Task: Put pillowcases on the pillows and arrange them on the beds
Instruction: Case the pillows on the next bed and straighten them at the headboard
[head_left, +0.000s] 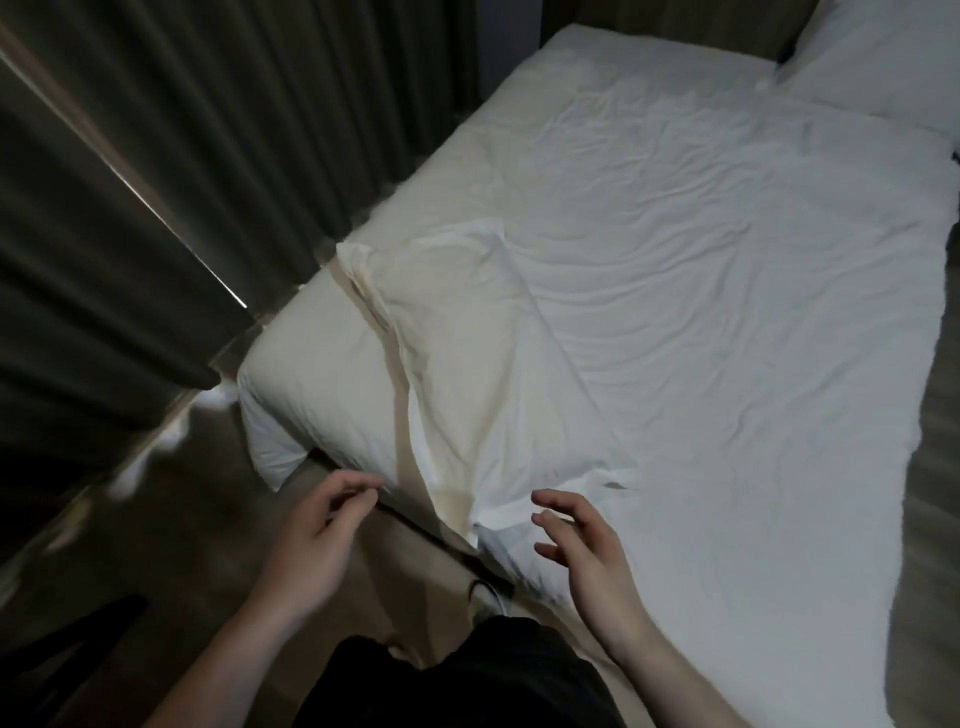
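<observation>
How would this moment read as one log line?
left hand: open, empty | right hand: open, empty | white fabric pillow: half-cased, at bed edge | second white pillow: far end

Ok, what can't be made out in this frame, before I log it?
Head view only:
- Second pillow: cut off by the top right edge.
- Pillow under the pillowcase: how far it is inside is unclear, cloth hides it.
- Floor by the curtain: motion-blurred and dark.
- Small dark mark: too small to identify.

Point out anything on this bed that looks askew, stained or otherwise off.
The pillow at the bed's near left corner is only partly inside its pillowcase, which lies loose and crumpled. A small dark mark shows on the white fabric near the right hand.
</observation>
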